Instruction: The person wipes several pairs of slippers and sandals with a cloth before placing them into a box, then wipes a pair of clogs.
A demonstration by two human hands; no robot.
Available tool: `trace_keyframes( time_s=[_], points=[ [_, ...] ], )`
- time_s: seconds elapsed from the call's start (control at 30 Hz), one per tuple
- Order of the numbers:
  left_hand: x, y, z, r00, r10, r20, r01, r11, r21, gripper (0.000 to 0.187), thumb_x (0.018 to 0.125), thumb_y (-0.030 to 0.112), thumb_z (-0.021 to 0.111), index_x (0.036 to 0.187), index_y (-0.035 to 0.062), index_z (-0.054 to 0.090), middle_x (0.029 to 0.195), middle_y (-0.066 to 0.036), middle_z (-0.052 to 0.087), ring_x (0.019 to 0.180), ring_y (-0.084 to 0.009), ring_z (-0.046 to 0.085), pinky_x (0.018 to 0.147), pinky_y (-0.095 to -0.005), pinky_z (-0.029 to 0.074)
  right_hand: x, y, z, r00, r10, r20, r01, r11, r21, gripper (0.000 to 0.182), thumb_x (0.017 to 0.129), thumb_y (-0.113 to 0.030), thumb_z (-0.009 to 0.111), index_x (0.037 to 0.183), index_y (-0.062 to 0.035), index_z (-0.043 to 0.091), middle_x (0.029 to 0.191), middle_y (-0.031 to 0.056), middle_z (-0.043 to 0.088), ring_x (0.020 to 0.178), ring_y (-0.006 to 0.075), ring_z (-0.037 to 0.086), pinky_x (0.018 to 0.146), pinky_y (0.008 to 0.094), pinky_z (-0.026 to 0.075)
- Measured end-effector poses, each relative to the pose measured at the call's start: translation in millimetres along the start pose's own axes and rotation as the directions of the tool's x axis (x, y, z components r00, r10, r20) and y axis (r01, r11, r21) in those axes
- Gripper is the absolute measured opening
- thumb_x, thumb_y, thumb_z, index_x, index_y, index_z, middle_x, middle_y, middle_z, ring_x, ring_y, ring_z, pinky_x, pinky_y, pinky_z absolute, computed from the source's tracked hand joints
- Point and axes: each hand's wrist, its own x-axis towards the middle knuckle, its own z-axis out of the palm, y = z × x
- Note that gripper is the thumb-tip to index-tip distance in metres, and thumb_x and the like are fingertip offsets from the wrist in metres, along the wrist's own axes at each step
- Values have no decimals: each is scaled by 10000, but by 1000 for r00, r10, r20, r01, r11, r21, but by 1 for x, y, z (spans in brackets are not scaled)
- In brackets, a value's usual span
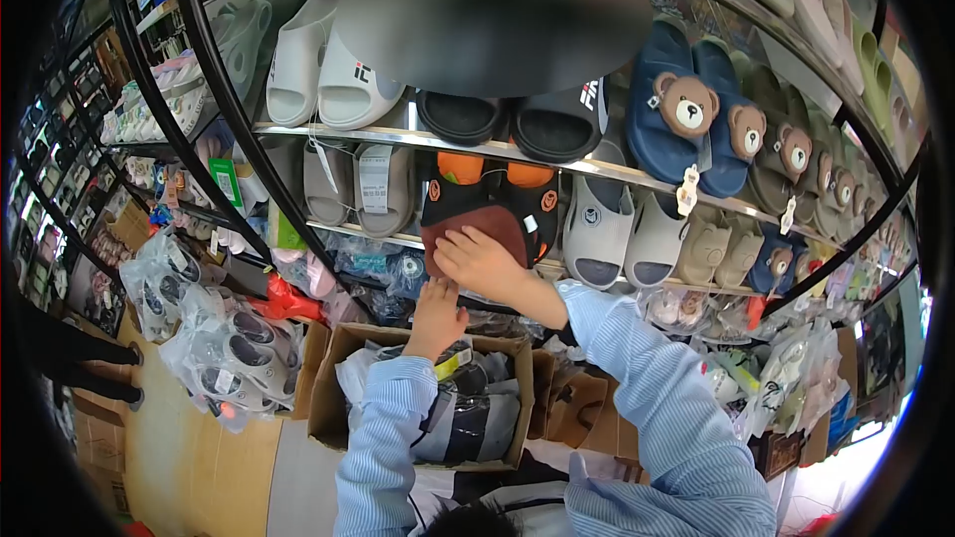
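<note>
Black and orange slippers (512, 201) stand on the middle shelf, with a dark red-brown cloth or sole-like piece (476, 229) across the front of the left one. On that piece lies my right hand (477, 261), its fingers spread and touching the surface. Just below and to the left, my left hand (436, 316) is raised with its fingers apart, the fingertips near the piece's lower edge. Whether the left fingertips touch it cannot be made out. Grey slippers (384, 189) are to the left, and light grey slippers (600, 229) to the right.
An open cardboard box (326, 408) with plastic-wrapped goods is below my hands. Bagged clogs (244, 358) are at the left. A shelf edge (398, 137) bearing more slippers runs above. Black rack posts (214, 70) rise at the left; a person's legs (90, 368) are at the far left.
</note>
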Motion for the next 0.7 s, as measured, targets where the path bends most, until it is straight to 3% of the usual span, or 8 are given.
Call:
trace_keyframes(
  time_s=[0.07,0.1,0.23,0.33,0.4,0.47,0.57,0.7],
  points=[
    [-3,-6,2,997,-18,77,16,1000,27,602,756,198,616,1280,-42,446,1314,-212,449,1282,-383,372,1076,-485,285,-8,-11,27,898,157,410,-198,978,60,208,735,-178,569,909,-72,608,987,72,637,951,219,597,826,348,458],
    [-2,-7,4,998,8,54,-10,999,41,615,755,207,623,1288,-39,438,1321,-213,443,1286,-384,369,1078,-483,281,-16,-11,40,953,180,242,-196,980,40,146,715,-175,577,829,-88,607,861,43,634,855,194,599,765,313,454],
    [1,-2,8,996,19,82,-21,999,29,662,751,222,640,1315,-36,408,1358,-214,412,1308,-383,346,1086,-475,270,-12,-15,53,922,234,309,-273,958,89,184,704,-185,599,851,-76,620,818,67,650,817,213,629,739,336,477],
    [5,1,8,995,21,101,-20,1000,-6,675,733,201,666,1305,-41,402,1381,-240,376,1318,-408,315,1074,-475,280,-2,-9,44,791,361,494,-485,862,147,190,715,-192,625,853,-60,621,802,109,669,787,264,655,692,388,501],
    [4,1,13,996,12,92,-14,1000,14,685,742,221,660,1318,-37,396,1386,-231,379,1334,-394,300,1083,-472,270,10,-1,35,617,419,666,-684,704,190,225,763,-214,633,894,-31,624,838,153,680,806,310,665,667,428,513],
    [5,1,11,997,16,80,-19,999,39,695,750,242,655,1332,-32,390,1390,-222,382,1350,-380,285,1092,-469,261,19,5,26,544,352,762,-695,697,174,267,838,-231,600,986,-11,629,873,168,685,839,322,666,672,415,522],
    [4,3,6,990,-21,137,13,998,59,666,762,250,652,1314,-35,412,1383,-227,389,1351,-385,283,1090,-466,263,14,1,9,545,366,754,-671,730,130,197,723,-196,644,853,-50,669,855,136,693,807,284,681,643,403,526],
    [11,25,-22,991,76,114,-81,996,43,587,758,231,656,1249,-38,478,1306,-232,455,1295,-404,357,1072,-462,293,-7,1,-30,821,386,420,-471,875,116,181,732,-148,601,867,-30,618,847,107,676,817,239,669,673,360,509]
  ],
)
